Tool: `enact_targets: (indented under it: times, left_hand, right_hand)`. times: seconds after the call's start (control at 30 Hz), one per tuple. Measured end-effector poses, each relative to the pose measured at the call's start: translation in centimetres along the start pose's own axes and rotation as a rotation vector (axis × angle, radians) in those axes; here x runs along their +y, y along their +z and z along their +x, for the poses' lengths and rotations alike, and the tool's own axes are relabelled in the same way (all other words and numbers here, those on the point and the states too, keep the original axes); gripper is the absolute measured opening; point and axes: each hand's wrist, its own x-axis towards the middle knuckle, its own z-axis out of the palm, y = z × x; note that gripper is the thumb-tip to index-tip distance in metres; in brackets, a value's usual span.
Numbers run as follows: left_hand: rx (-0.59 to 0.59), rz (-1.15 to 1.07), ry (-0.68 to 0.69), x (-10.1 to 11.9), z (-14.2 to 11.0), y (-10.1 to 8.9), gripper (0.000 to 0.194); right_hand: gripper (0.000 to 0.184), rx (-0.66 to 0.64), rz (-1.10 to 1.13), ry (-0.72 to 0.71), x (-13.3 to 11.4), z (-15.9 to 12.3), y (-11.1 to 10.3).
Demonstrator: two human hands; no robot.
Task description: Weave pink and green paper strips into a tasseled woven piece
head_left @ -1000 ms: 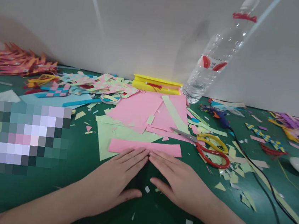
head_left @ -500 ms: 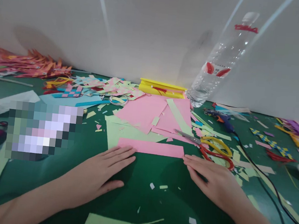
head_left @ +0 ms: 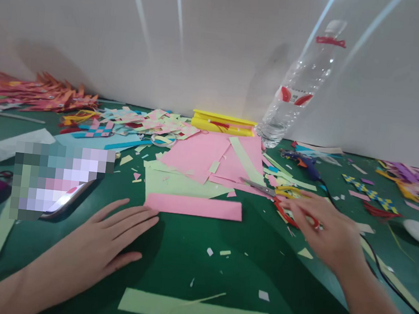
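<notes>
A folded pink paper strip (head_left: 194, 206) lies flat on the green table, its upper edge over a light green sheet (head_left: 177, 181). My left hand (head_left: 121, 230) rests open, palm down, with its fingertips at the strip's left end. Over on the right, my right hand (head_left: 323, 229) has its fingers closed around the handles of the scissors (head_left: 261, 186), which have one red and one yellow handle. The blades point left across pink sheets (head_left: 198, 153). Part of the handles is hidden under my right hand.
A clear bottle (head_left: 299, 86) leans against the wall. Right of the sheets lies a blue glue gun (head_left: 306, 164) with a black cord. A blurred phone (head_left: 74, 197) lies left. Woven paper pieces (head_left: 153, 121) and scraps are scattered around; a pale green strip (head_left: 193, 311) is in front.
My hands have parted from the middle of the pink strip. The left slid to its left end; the right moved off it to the scissors and closed on the handles.
</notes>
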Motion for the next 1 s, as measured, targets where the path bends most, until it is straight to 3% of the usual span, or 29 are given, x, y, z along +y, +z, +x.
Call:
enact_targets:
  times: [0.07,0.13,0.23,0.33,0.5,0.63,0.73,1.0]
  left_hand:
    - [0.047,0.026,-0.002,-0.3,0.1,-0.5,0.043]
    - [0.085,0.055,0.036,-0.3,0.9,-1.0,0.039]
    - [0.174,0.074,0.129,0.5,3.2,-1.6,0.034]
    - [0.140,0.014,0.132,2.0,6.0,-1.2,0.036]
    - [0.035,-0.058,0.116,3.2,9.4,1.1,0.050]
    - [-0.057,-0.159,0.023,2.6,9.9,2.3,0.056]
    - [-0.038,-0.219,-0.028,2.1,9.8,2.3,0.055]
    - [0.015,-0.329,0.059,1.2,11.0,2.8,0.039]
  right_hand:
    - [0.019,0.008,-0.105,0.164,1.1,-0.1,-0.4]
    - [0.025,-0.096,-0.192,0.317,2.2,-0.4,-0.4]
    - [0.040,-0.251,-0.295,0.436,3.5,-0.9,0.4]
    - [0.048,-0.361,-0.294,0.475,3.8,-1.1,1.2]
    - [0.049,-0.427,-0.248,0.456,3.5,-1.2,1.8]
    - [0.048,-0.479,-0.212,0.431,3.9,-1.0,1.7]
    - [0.048,-0.516,-0.179,0.437,4.2,-0.8,1.4]
    - [0.049,-0.508,-0.079,0.529,3.5,-0.3,0.5]
